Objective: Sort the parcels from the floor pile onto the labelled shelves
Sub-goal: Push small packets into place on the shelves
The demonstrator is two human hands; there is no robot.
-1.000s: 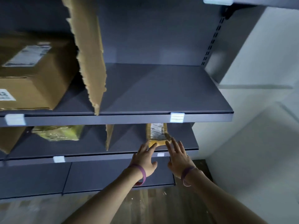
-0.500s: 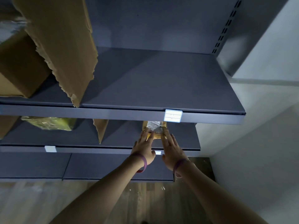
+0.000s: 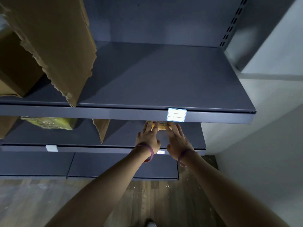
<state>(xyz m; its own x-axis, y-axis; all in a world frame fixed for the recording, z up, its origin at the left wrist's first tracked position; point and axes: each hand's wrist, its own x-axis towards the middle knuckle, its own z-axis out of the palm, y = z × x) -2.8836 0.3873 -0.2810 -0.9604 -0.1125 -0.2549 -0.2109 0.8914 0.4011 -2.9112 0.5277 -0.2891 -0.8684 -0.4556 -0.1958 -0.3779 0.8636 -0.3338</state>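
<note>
Yellow parcel point(image 3: 158, 126) at 12 o'clock looks light and soft; I'd hold its sides. My left hand point(image 3: 147, 137) and right hand point(image 3: 177, 140) press it with flat fingers.

One wide-angle camera, worn on the person's head, stands close before the shelving and faces forward and down, with the labelled shelf edge point(image 3: 114, 113) crossing mid-frame and the wooden floor point(image 3: 147, 202) along the bottom.
</note>
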